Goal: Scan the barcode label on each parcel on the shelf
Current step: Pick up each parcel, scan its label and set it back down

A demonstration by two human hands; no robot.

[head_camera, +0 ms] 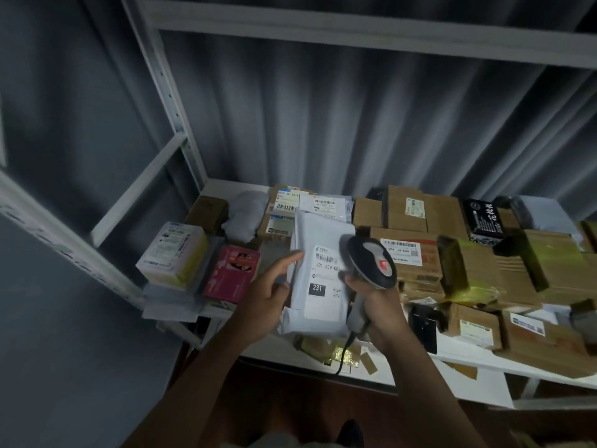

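A white poly mailer parcel (315,240) lies near the front of the white shelf (420,367), with a barcode label (326,273) reading 231-239-K01 on top. My left hand (268,295) is at the mailer's left edge, index finger straight and touching it beside the label. My right hand (378,305) grips the handle of a grey handheld barcode scanner (371,263). The scanner's head hovers just right of the label and covers its right edge. A black cable hangs from the scanner's handle over the shelf front.
Cardboard boxes (410,260) with labels crowd the shelf's right side. A pink box (232,273) and a yellow-white packet (174,253) sit left. More labelled parcels (287,202) lie behind. A white upright post (168,92) and an upper shelf (355,30) frame the bay.
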